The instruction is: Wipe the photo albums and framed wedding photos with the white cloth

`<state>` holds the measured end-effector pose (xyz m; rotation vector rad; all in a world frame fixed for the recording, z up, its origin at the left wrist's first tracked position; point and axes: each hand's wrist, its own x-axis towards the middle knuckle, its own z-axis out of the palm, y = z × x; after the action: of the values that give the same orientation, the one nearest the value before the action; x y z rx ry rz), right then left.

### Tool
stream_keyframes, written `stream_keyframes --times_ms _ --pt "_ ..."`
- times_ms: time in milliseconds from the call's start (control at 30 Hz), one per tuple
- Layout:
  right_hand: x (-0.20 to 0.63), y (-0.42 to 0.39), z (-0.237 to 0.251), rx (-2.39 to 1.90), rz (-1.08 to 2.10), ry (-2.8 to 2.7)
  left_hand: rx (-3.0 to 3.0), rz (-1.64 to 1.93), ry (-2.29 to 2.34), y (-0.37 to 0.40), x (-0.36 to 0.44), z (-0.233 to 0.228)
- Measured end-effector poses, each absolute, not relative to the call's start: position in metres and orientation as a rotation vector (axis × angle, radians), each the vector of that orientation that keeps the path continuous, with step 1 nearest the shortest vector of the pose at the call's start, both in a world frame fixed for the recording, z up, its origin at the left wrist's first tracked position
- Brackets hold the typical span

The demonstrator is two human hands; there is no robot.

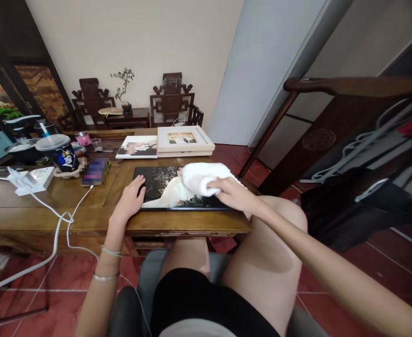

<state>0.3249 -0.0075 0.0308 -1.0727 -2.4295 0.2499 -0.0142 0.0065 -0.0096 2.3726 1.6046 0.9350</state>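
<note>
A dark photo panel with a white gown pictured on it lies flat at the front edge of the wooden table. My left hand rests on the panel's left edge, fingers stretched out and holding nothing. In my right hand is a bunched white cloth, gripped at its near side. The cloth lies over the right part of the panel and hides some of the picture.
Behind the panel are a white framed picture and a smaller photo panel. To the left stand a lidded drink cup, a phone on a cable and a white power strip. A wooden chair stands at right.
</note>
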Motion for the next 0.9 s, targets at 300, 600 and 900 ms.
stream_keyframes --times_ms 300,600,900 --pt "0.336 -0.08 0.051 -1.056 0.276 -2.526 2.38 0.923 1.622 0.006 -0.014 -0.011" --pt "0.32 0.048 0.033 -1.121 0.312 -2.401 2.388 0.942 1.589 0.008 -0.017 -0.009" --pt "0.312 0.047 0.029 -1.174 0.255 -2.356 2.384 0.914 1.606 0.006 -0.016 -0.007"
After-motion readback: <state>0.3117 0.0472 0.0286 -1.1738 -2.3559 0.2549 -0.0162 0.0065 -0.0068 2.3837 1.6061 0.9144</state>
